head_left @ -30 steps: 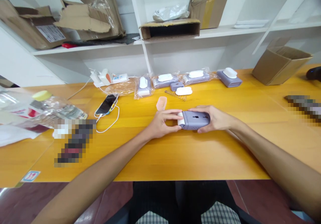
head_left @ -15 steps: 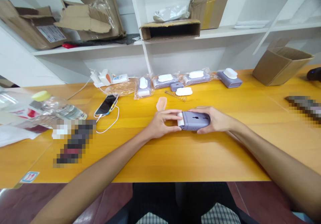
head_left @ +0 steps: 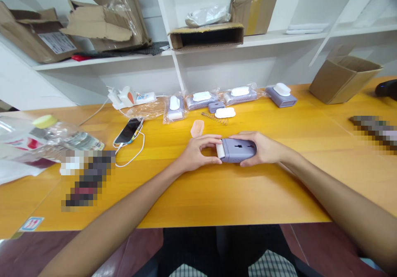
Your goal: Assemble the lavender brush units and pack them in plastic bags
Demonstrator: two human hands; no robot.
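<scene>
A purple box-shaped device [head_left: 238,150] lies on its side on the yellow wooden table [head_left: 217,194]. My right hand [head_left: 263,148] is wrapped round its right end. My left hand [head_left: 198,153] pinches the white part [head_left: 220,150] at the device's left end between thumb and fingers. A small pink cap [head_left: 197,128] sits just behind my left hand. Further back lie a loose white piece [head_left: 225,112], a small purple piece [head_left: 216,106] and a metal spring [head_left: 214,118].
Several more purple devices, some in plastic bags [head_left: 201,100], line the table's back. A phone on a white cable [head_left: 128,130] lies to the left, by a power strip [head_left: 130,97]. A plastic bottle [head_left: 58,135] lies far left. An open cardboard box [head_left: 344,78] stands at right. Shelves hold torn boxes.
Both hands keep their hold on the device. The view has shifted a little; the hands and the device sit slightly further left in the picture.
</scene>
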